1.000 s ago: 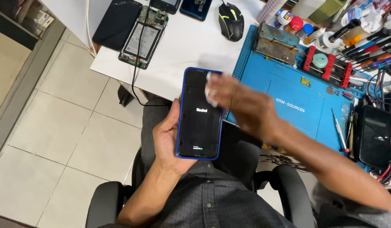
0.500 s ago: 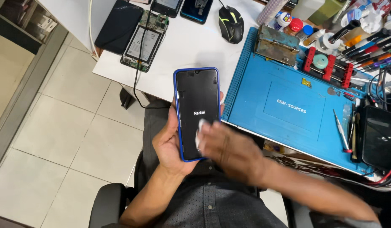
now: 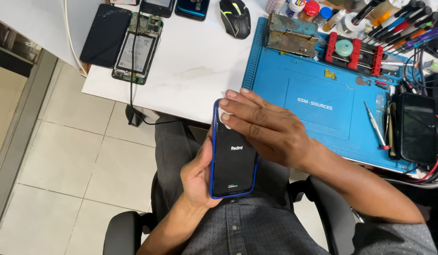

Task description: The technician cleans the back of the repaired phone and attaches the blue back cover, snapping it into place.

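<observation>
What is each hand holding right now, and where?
Left hand grips the phone by its left edge; right hand presses a small white pad on its top.
</observation>
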